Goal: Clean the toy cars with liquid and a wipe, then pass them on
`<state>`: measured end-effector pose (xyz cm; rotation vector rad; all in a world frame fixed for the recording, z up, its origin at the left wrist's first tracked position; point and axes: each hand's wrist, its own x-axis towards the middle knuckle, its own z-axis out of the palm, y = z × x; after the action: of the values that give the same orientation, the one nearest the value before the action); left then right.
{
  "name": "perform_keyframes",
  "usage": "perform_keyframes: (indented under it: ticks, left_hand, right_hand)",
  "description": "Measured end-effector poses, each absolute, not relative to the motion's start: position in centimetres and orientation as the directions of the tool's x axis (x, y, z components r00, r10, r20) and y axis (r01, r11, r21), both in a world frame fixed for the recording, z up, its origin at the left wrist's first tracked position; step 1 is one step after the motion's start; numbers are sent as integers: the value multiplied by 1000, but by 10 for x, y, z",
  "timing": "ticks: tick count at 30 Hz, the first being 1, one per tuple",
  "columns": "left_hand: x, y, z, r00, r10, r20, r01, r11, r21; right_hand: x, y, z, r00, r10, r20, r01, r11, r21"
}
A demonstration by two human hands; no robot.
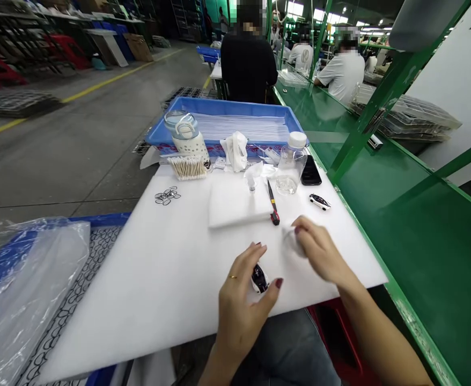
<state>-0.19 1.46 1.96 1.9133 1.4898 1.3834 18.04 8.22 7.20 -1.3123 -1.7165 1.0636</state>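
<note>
A small black-and-white toy car (pixel 259 279) rests on the white tabletop (pixel 159 268) near the front edge. My left hand (pixel 241 295) curves around it, thumb and fingers apart, not visibly gripping it. To the right, my right hand (pixel 318 249) is pinched closed just above the table. Something pale and smeared by motion hangs at its fingertips; I cannot make out what it is. A second toy car (pixel 319 201) stands farther back on the right. Between the hands and the back lie a white foam pad (pixel 235 206) and a black-and-red tweezer-like tool (pixel 273 206).
Cotton swabs (pixel 187 168), a drink bottle (pixel 189 139), a clear bottle (pixel 291 166), a phone (pixel 311 171) and crumpled tissue (pixel 235 151) line the back. Black rings (pixel 167 195) lie left. Behind stands a blue tray (pixel 235 107); a green bench (pixel 432 225) runs along the right.
</note>
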Motion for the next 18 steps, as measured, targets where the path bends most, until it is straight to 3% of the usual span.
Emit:
perform_keyframes:
  ticks: [3, 9, 15, 18]
  left_hand:
    - [11, 21, 34, 14, 900, 436, 419, -401, 814]
    - [3, 22, 47, 120, 980, 156, 44, -162, 986]
    - [2, 17, 49, 76, 993, -93, -211, 107, 972]
    - [2, 13, 54, 57, 993, -99, -266, 111, 958]
  right_hand:
    - [169, 57, 83, -418, 908, -2, 200, 90, -976]
    - [187, 48, 74, -450, 890, -74, 55, -55, -997]
    - [181, 42, 46, -485, 873, -49, -136, -130, -982]
    - [180, 36, 37, -488, 872, -40, -162, -135, -978]
